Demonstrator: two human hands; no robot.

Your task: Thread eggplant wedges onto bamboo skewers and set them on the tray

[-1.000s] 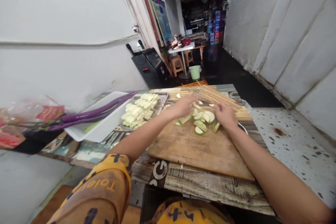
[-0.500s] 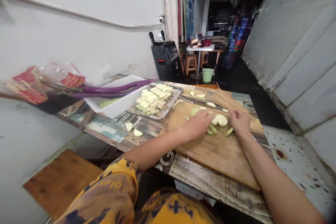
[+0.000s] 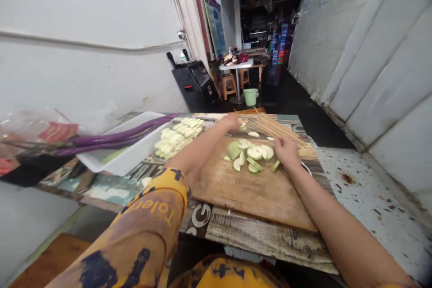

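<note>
My left hand (image 3: 230, 122) reaches over the far edge of the wooden cutting board (image 3: 243, 189), beside a pale slice (image 3: 242, 125). Its fingers are mostly hidden, so their grip is unclear. At the board's right side my right hand (image 3: 286, 150) is closed in a pinch; whatever it holds is too small to make out. Green-skinned vegetable slices (image 3: 254, 152) lie heaped on the board between my hands. Behind my right hand spreads a loose bundle of thin wooden skewers (image 3: 275, 127). Skewered slices (image 3: 178, 137) are piled on a metal tray to the left.
A white plastic tub (image 3: 118, 166) with long purple eggplants (image 3: 118, 137) across it stands at the table's left. A black speaker (image 3: 195, 83) is behind the table. Farther back are a white table (image 3: 236, 65) and a green bucket (image 3: 250, 96). Walls flank both sides.
My left hand has left the heap of slices and moved forward to the board's far edge. My right hand stays closed near the skewers. The view has swung to the right.
</note>
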